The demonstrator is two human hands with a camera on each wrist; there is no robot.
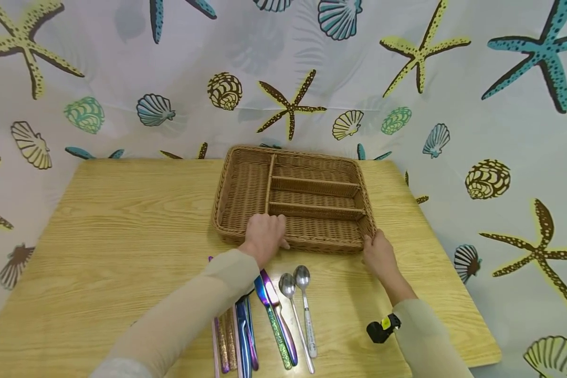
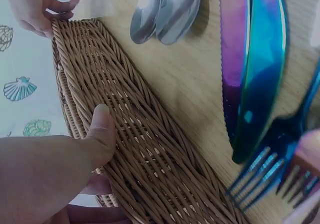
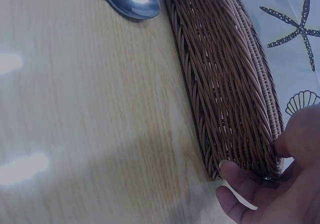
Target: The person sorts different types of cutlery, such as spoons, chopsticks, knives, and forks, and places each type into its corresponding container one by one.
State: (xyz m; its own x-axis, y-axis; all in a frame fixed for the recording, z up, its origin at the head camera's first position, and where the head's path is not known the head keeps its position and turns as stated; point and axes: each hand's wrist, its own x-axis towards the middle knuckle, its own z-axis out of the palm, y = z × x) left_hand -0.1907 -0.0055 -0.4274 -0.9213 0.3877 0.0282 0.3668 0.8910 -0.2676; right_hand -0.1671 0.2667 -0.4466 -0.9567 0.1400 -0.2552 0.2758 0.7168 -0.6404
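Note:
A brown wicker cutlery basket (image 1: 315,244) with several compartments sits at the back of the wooden table. My left hand (image 1: 266,236) grips its front wall, thumb outside and fingers over the rim, as the left wrist view shows. At the front right corner, my right hand (image 1: 380,255) holds the basket, with the thumb near the rim and fingers around the corner. Close in front of the basket lie two metal spoons (image 1: 287,286). Left of them are two shiny knives (image 1: 276,310), one with a green glittery handle.
More cutlery, including blue forks (image 2: 275,154) and glittery handles (image 1: 231,338), lies left of the knives, partly hidden by my left sleeve (image 1: 193,299). A black wrist strap piece (image 1: 380,331) hangs at my right wrist. A shell-patterned curtain (image 1: 179,68) borders the table (image 1: 123,220).

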